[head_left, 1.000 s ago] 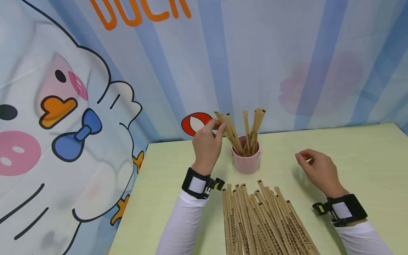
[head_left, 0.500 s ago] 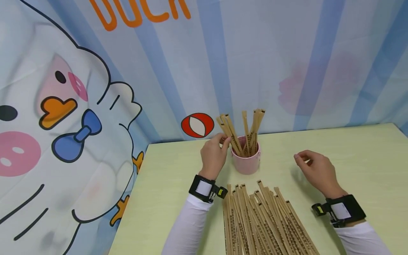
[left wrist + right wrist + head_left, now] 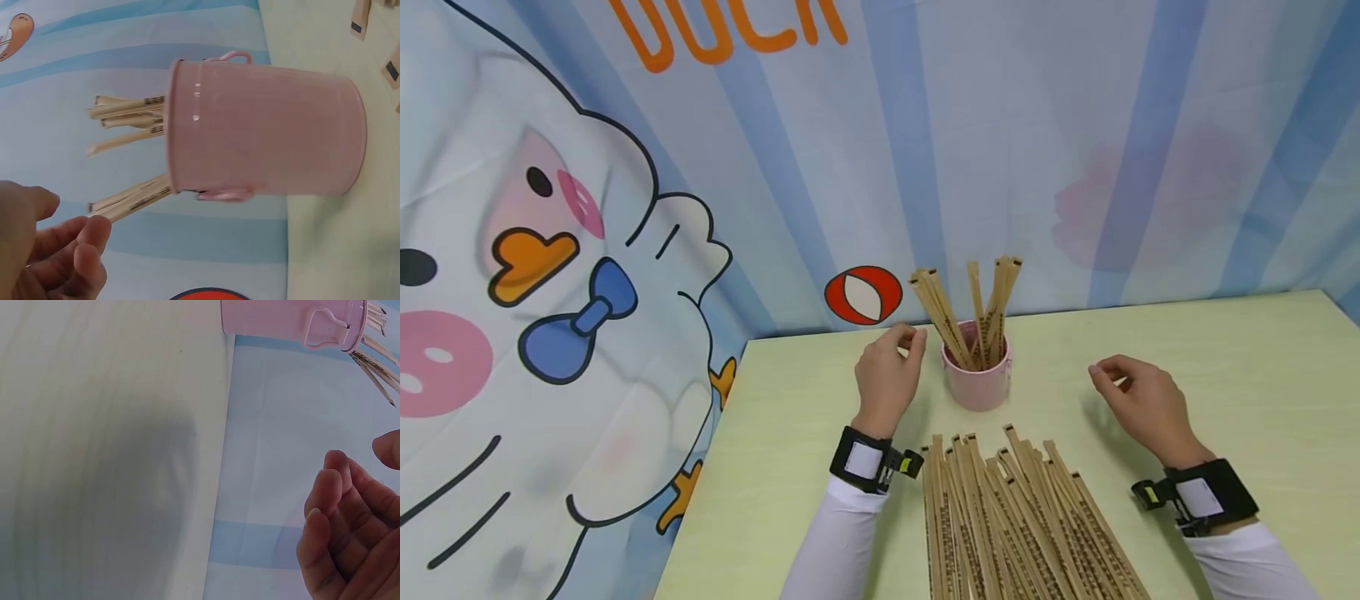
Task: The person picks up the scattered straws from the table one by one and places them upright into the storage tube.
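A small pink bucket [image 3: 976, 388] stands upright near the back of the table. Two bunches of slim, brown paper-wrapped sticks [image 3: 997, 310] with dark print lean out of it, one to each side. My left hand [image 3: 887, 375] is just left of the bucket, fingers loosely bent and nothing held; in the left wrist view its fingertips [image 3: 94, 232] overlap the ends of the nearest sticks [image 3: 134, 199]. To the right of the bucket, my right hand [image 3: 1146, 408] hovers over the table with relaxed, bent fingers and an unfilled palm.
A large spread of the same wrapped sticks [image 3: 1022, 525] lies on the pale yellow table [image 3: 1262, 375] in front of the bucket, between the forearms. Behind the table hangs a blue striped cloth [image 3: 1000, 150] with a printed duck [image 3: 557, 275].
My left hand moved in toward the left bunch, lowered, then drew back left from it. The sticks it touched now lean together in the bucket. My right hand has barely shifted.
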A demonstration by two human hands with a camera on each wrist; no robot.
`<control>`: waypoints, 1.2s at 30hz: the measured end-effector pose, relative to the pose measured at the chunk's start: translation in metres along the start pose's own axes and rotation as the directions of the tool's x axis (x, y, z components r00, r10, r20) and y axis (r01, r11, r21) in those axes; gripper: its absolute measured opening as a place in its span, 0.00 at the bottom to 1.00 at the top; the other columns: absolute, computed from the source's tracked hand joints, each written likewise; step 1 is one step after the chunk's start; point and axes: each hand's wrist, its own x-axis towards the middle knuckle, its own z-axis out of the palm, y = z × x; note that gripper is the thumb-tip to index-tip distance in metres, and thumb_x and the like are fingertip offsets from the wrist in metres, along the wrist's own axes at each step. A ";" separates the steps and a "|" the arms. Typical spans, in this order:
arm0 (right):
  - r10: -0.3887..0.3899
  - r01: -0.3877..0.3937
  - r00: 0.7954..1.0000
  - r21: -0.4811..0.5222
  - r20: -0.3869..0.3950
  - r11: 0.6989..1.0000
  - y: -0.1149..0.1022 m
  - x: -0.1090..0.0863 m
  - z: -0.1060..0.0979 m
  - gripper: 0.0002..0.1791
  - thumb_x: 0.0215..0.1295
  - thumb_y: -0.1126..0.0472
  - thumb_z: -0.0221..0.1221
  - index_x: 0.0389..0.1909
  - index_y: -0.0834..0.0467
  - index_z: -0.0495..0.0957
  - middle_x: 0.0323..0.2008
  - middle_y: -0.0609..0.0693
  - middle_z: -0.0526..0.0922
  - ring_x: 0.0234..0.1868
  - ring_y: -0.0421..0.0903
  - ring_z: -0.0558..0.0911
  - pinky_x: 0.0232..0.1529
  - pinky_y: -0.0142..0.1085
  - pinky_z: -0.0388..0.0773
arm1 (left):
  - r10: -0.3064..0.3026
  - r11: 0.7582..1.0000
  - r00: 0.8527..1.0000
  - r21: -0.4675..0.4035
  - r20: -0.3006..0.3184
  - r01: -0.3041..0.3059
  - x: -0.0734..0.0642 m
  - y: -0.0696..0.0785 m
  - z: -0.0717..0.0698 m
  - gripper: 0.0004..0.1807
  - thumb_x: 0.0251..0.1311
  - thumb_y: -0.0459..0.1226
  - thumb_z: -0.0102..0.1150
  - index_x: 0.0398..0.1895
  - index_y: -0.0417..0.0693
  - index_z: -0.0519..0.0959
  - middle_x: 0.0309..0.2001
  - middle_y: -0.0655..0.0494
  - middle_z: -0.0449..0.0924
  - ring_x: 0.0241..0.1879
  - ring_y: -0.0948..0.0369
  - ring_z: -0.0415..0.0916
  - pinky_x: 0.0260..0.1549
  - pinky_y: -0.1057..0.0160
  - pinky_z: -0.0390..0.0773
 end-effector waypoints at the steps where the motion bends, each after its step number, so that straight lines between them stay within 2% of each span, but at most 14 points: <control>1: 0.002 -0.002 1.000 0.002 0.003 1.000 0.000 0.000 0.000 0.15 0.67 0.54 0.55 0.40 0.63 0.81 0.31 0.59 0.83 0.27 0.51 0.78 0.20 0.37 0.68 | 0.000 1.000 1.000 -0.010 -0.006 0.000 -0.002 0.000 -0.004 0.14 0.66 0.48 0.52 0.33 0.51 0.82 0.27 0.60 0.82 0.22 0.66 0.74 0.19 0.68 0.69; 8: 0.004 -0.004 1.000 0.002 0.006 1.000 0.000 0.000 0.002 0.16 0.67 0.53 0.55 0.40 0.63 0.81 0.31 0.58 0.83 0.27 0.51 0.78 0.20 0.37 0.68 | 0.000 0.998 0.998 -0.066 -0.057 -0.004 -0.025 0.004 -0.033 0.12 0.65 0.44 0.54 0.34 0.47 0.82 0.27 0.57 0.83 0.21 0.64 0.73 0.20 0.67 0.69; 12: -0.007 0.007 1.000 0.000 0.010 1.000 -0.002 0.000 0.001 0.16 0.67 0.53 0.55 0.40 0.63 0.81 0.31 0.58 0.83 0.26 0.51 0.78 0.20 0.37 0.68 | -0.003 0.997 0.998 -0.073 -0.060 -0.002 -0.036 0.008 -0.044 0.12 0.65 0.44 0.54 0.34 0.47 0.82 0.27 0.57 0.82 0.21 0.65 0.72 0.20 0.68 0.68; 16: -0.009 0.009 1.000 0.001 0.016 1.000 -0.003 -0.002 0.001 0.16 0.67 0.53 0.55 0.40 0.63 0.81 0.31 0.58 0.83 0.26 0.50 0.78 0.20 0.37 0.68 | 0.001 0.998 0.999 -0.071 -0.053 -0.004 -0.041 0.010 -0.051 0.12 0.65 0.44 0.54 0.33 0.47 0.82 0.26 0.57 0.82 0.21 0.65 0.72 0.20 0.67 0.68; 24: -0.008 0.009 0.999 -0.027 0.042 1.000 -0.006 -0.006 0.001 0.17 0.67 0.53 0.55 0.39 0.63 0.81 0.30 0.57 0.83 0.26 0.49 0.77 0.19 0.36 0.67 | -0.009 0.997 0.999 -0.071 -0.041 0.006 -0.045 0.007 -0.054 0.12 0.65 0.44 0.53 0.34 0.48 0.82 0.27 0.58 0.82 0.21 0.65 0.72 0.21 0.67 0.69; 29: -0.011 0.025 0.986 -0.082 0.165 0.996 -0.010 -0.012 -0.002 0.17 0.67 0.51 0.55 0.40 0.61 0.81 0.31 0.54 0.83 0.27 0.48 0.78 0.21 0.36 0.69 | -0.014 0.996 0.999 -0.083 -0.029 0.011 -0.046 0.006 -0.054 0.12 0.65 0.44 0.53 0.33 0.48 0.82 0.27 0.58 0.82 0.21 0.66 0.72 0.20 0.68 0.68; 36: 0.019 0.028 0.936 -0.129 0.351 0.991 -0.015 -0.027 -0.012 0.13 0.65 0.50 0.57 0.35 0.57 0.81 0.29 0.49 0.83 0.24 0.41 0.78 0.22 0.35 0.70 | -0.010 0.997 0.999 -0.079 -0.042 0.007 -0.047 0.004 -0.054 0.12 0.65 0.44 0.53 0.33 0.48 0.82 0.26 0.58 0.82 0.21 0.66 0.71 0.20 0.68 0.68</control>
